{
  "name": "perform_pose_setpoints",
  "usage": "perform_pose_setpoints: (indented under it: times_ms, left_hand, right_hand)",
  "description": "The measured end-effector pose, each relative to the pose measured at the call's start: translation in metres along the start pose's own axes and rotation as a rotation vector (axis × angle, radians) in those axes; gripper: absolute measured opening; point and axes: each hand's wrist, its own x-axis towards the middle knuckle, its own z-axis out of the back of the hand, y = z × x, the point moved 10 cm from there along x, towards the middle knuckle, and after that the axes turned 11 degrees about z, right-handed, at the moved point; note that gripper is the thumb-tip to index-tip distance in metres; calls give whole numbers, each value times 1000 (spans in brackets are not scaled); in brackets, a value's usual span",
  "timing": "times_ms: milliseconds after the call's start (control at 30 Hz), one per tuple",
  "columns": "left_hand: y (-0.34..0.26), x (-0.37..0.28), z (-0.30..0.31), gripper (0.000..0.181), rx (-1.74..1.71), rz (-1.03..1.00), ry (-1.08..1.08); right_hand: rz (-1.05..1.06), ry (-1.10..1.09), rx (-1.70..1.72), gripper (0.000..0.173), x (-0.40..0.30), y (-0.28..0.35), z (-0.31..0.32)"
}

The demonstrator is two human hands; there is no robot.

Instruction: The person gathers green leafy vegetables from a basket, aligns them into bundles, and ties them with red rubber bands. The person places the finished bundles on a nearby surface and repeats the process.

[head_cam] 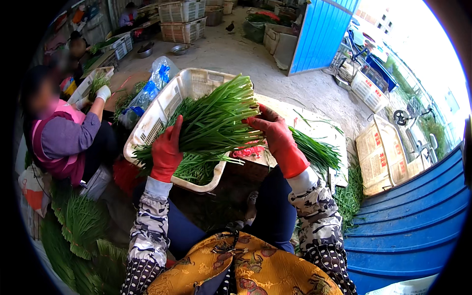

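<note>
A thick bunch of garlic chives spans both hands in front of me, pale cut ends to the right. My left hand, in a red rubber glove, holds the leafy part from below with the thumb raised along its side. At the stem ends, my right hand, also red-gloved, grips stalks between thumb and fingers. Beneath the bunch stands a white plastic crate with more chives in it. To the right, another bunch of chives lies on a pale board, near red ties.
A person in a pink apron sits at left, handling greens. Tied chive bundles lie at lower left, with plastic bags beyond the crate. A blue metal door and upright crate stand right; stacked crates are behind.
</note>
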Motion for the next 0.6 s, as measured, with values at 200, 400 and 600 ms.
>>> perform_pose_setpoints:
  times_ms: [200,400,600]
  left_hand:
    - [-16,-1,-5,88,-107,6,58]
    - [-11,-3,-10,86,-290,137,85]
    - [-10,0,-21,86,-332,303,124]
  right_hand:
    - [57,26,155,52,-20,24,28]
    - [162,98,-111,43,-102,65,90]
    - [213,-65,-1533,33,-127,53,161]
